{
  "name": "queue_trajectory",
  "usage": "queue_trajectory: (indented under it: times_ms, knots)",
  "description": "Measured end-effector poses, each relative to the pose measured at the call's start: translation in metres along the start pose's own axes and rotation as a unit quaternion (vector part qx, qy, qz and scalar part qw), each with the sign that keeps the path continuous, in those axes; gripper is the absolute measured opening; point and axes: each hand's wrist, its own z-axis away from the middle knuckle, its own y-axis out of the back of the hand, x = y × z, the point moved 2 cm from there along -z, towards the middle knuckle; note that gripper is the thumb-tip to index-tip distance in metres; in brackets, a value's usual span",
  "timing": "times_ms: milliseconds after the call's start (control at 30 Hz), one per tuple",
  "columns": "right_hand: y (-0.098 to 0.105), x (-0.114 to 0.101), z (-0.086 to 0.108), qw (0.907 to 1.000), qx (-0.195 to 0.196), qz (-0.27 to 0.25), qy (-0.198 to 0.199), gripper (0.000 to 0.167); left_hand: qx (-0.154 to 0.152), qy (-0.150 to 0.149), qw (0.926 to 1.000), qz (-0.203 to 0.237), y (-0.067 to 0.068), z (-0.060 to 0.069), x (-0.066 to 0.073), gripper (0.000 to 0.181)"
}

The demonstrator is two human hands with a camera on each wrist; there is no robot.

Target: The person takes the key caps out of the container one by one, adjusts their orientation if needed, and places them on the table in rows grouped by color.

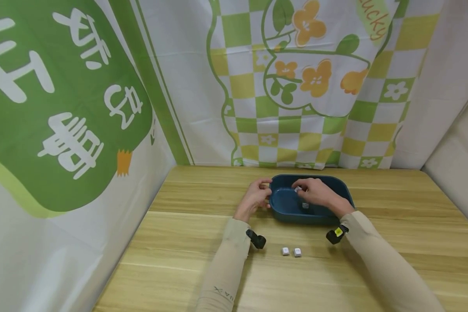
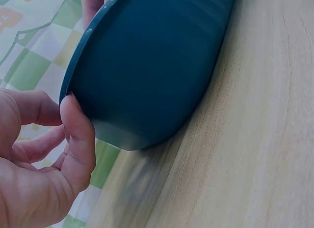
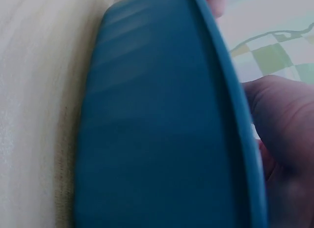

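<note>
A dark blue oblong plastic basin stands on the wooden table. My left hand is at its left end; in the left wrist view the fingertips pinch the rim. Over the inside of the basin, my right hand pinches a small white keycap between thumb and fingers. Another white keycap lies on the basin floor below that hand. In the right wrist view the basin wall hides the fingertips and what they hold.
Two white keycaps, a left one and a right one, lie side by side on the table in front of the basin. A patterned cloth hangs behind the table, and a green printed cloth hangs at the left.
</note>
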Motion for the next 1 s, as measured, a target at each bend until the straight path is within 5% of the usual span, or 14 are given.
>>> queue_trajectory:
  times_ms: [1000]
  knots:
    - [0.022,-0.022,0.055,0.9979,0.041,-0.049,0.009,0.026,-0.004,0.008,0.9999,-0.006,0.001,-0.001,0.000,0.044]
